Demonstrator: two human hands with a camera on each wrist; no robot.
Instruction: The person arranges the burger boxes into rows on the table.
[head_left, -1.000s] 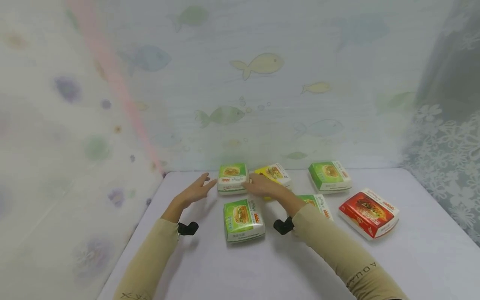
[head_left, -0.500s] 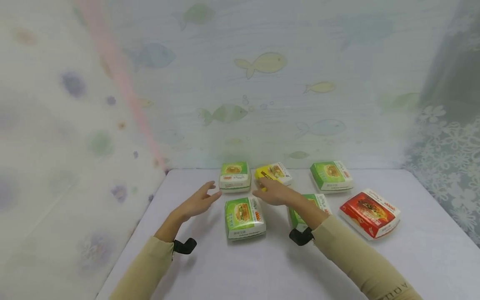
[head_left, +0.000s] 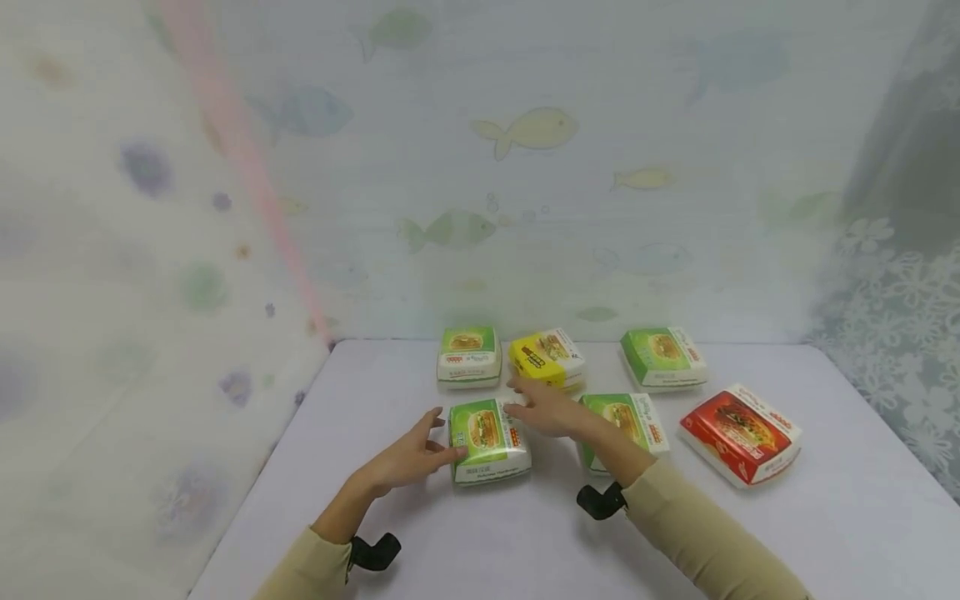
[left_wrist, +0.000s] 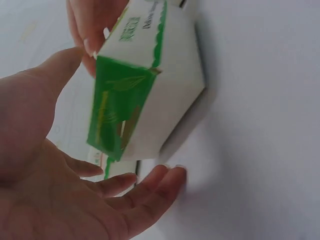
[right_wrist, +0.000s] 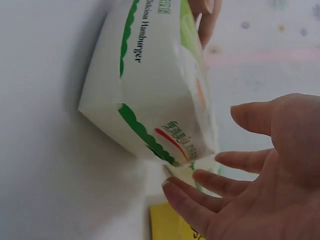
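Observation:
A green-and-white hamburger box (head_left: 487, 437) lies front left of the others on the table, printed with a burger. My left hand (head_left: 411, 457) is at its left side, fingers spread and loosely bent; in the left wrist view the thumb (left_wrist: 57, 67) is close to the box's upper edge, and I cannot tell whether it touches. On the other side, my right hand (head_left: 546, 408) has its fingers spread by the box's right end. The right wrist view shows a gap between its thumb (right_wrist: 250, 117) and the carton. Neither hand grips anything.
Behind stand another green box (head_left: 468, 358) and a yellow box (head_left: 542, 358). To the right are a green box (head_left: 663, 358), a red box (head_left: 741, 433) and a green one (head_left: 622, 421) partly behind my right arm. A fish-print curtain (head_left: 525, 250) hangs behind the table (head_left: 480, 550).
Both hands have left the back left green box, which stays in place. They have come nearer to me, to either side of the front left green box.

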